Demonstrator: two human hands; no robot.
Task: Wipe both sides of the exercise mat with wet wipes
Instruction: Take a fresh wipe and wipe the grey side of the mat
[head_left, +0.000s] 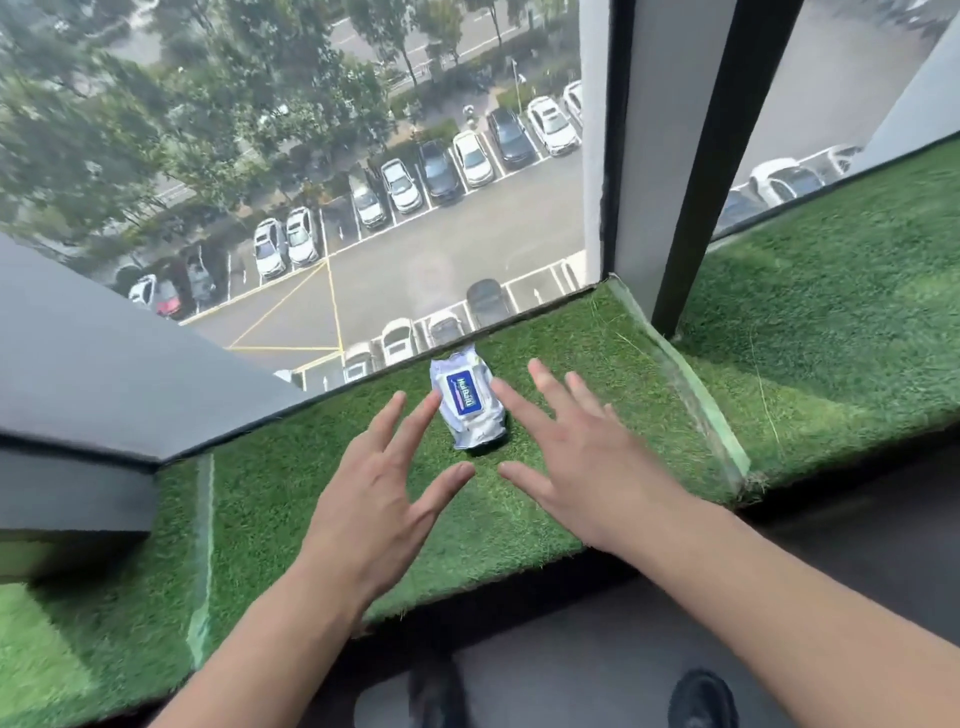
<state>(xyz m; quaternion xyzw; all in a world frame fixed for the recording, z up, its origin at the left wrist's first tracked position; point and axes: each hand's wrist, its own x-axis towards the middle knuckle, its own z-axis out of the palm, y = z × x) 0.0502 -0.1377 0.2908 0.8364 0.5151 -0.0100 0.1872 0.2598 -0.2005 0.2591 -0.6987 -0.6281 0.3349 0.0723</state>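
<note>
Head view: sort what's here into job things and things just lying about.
For the job:
pack of wet wipes
left hand, open
right hand, open

Just there:
green turf ledge
window glass
black window post
shoes

No mat in view.

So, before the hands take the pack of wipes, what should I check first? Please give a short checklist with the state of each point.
1. Wipes pack in view on the grass ledge: ok.
2. Left hand holds nothing, fingers spread: ok.
3. Right hand holds nothing, fingers spread: ok.
4. Pack lies between both hands, nothing in the way: ok.
5. Pack flap opened: cannot tell.
6. Exercise mat in view: not ok, it is not seen here.
</note>
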